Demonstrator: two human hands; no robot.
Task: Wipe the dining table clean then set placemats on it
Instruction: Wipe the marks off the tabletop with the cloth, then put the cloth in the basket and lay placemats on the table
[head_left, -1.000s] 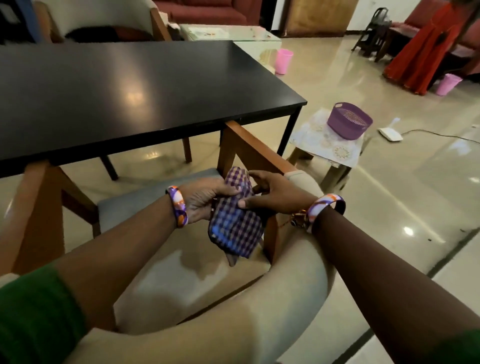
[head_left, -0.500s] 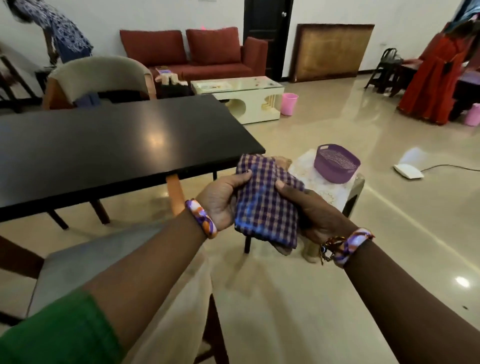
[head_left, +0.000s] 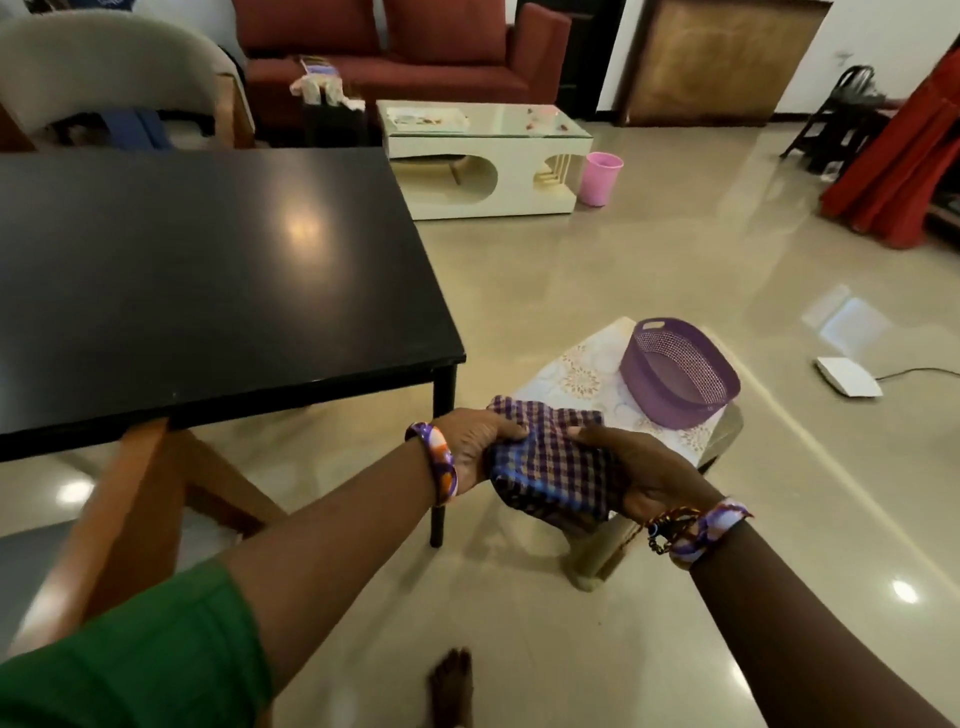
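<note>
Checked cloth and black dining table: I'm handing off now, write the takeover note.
Left hand and right hand both grip the folded purple checked cloth, held in the air beside the black dining table, off its near right corner.
Purple perforated plastic basket sits on a small stool with a patterned cover.
Done: cloth in hand.
Left: wipe the table, whose top is bare, then lay placemats; none are identifiable in view.
</note>
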